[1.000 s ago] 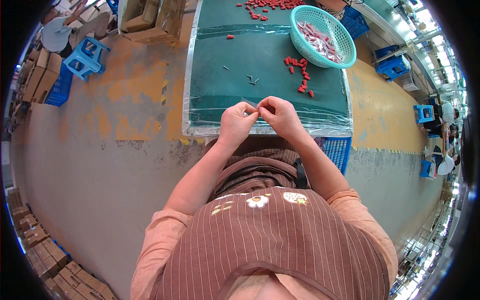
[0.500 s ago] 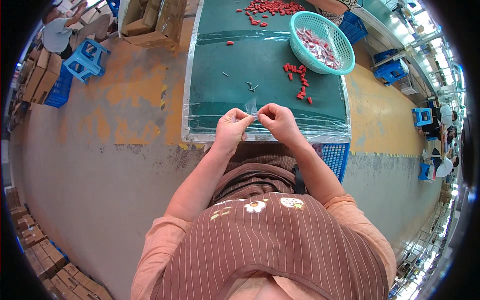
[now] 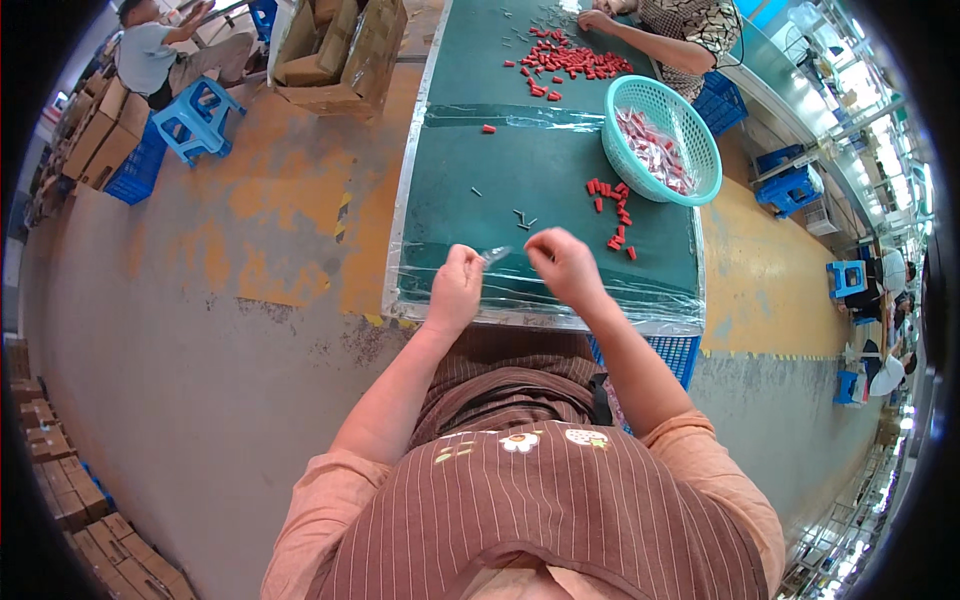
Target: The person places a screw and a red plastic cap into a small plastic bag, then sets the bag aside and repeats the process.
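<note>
Over the near edge of the green-topped table (image 3: 440,225), my left hand (image 3: 457,290) pinches a small clear plastic bag (image 3: 495,255). My right hand (image 3: 568,268) hovers just right of the bag, apart from it. Its fingers are curled together, and whatever they may hold is hidden. Beyond my hands lie several small grey screw-like pins (image 3: 524,219). To their right, small red cylindrical pieces (image 3: 617,242) are scattered in a loose line. A mint-green basket (image 3: 627,168) behind these contains clear bags with red pieces inside.
At the far end, a co-worker's arm (image 3: 648,42) reaches over the table near a pile of red pieces (image 3: 575,58). A single red piece (image 3: 488,129) lies apart. Cardboard boxes (image 3: 335,95) and a blue stool (image 3: 200,120) stand left; a blue crate (image 3: 675,355) sits below the table's near right edge.
My hands have come apart; the clear bag stays in my left hand while my right has moved off to the right. The view has shifted, showing more of the co-worker and the far table.
</note>
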Demonstrator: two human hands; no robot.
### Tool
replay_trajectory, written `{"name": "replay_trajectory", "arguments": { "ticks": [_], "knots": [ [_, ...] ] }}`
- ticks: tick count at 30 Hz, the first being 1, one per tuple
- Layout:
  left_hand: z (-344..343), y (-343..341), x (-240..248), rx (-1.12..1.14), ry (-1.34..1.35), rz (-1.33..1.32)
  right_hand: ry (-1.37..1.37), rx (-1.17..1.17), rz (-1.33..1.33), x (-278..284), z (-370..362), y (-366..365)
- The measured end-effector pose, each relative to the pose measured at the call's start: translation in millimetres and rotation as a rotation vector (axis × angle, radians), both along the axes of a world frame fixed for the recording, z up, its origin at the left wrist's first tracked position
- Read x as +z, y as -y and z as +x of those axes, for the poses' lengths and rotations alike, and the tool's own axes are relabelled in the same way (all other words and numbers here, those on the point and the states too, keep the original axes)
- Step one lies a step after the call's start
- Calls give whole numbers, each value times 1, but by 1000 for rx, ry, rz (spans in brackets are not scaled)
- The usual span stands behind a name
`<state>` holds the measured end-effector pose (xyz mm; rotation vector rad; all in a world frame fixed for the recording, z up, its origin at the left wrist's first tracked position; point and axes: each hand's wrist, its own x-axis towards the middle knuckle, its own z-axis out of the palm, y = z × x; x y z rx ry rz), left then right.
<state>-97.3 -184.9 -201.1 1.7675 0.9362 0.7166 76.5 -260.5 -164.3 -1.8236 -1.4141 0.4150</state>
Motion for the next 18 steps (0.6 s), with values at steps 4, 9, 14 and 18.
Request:
{"name": "replay_trajectory", "arguments": {
  "ticks": [4,9,14,18],
  "knots": [
    [-1,-3,-16,83,93,29,204,-86,-120,-6,22,-40],
    [-3,0,-10,85,95,21,470,-48,-347,-9,23,-68],
    [-3,7,-10,88,162,-36,580,18,-469,-10,23,-78],
    [-2,4,-18,84,160,5,538,102,-591,-1,30,-96]
  ]
}}
